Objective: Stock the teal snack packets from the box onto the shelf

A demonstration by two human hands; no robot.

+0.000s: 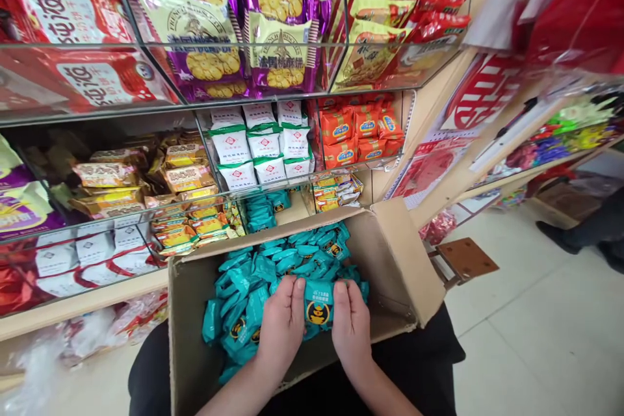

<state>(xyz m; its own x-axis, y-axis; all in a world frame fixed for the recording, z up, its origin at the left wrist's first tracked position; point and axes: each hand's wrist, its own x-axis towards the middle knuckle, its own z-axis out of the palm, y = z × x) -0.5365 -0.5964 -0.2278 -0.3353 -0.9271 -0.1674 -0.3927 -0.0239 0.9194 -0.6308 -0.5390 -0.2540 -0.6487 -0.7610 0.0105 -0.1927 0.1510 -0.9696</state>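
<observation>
Between my two hands is a teal snack packet [318,307] with a yellow and black emblem and pale print. My left hand [283,322] grips its left end, and my right hand [351,318] grips its right end, thumbs on top. The packet is held over an open cardboard box [402,266] resting on my lap. Many loose teal packets [244,286] like it are heaped in the box, mostly toward its left and far side. My hands and the held packet hide part of the heap.
Glass-fronted shelves rise ahead, with teal packets [262,211] in a low compartment beside small yellow packets [336,192]. Above sit white-and-green packets [253,149] and orange packets [358,130]. A small brown stool [467,261] stands right of the box. Another person's leg [597,224] shows at far right.
</observation>
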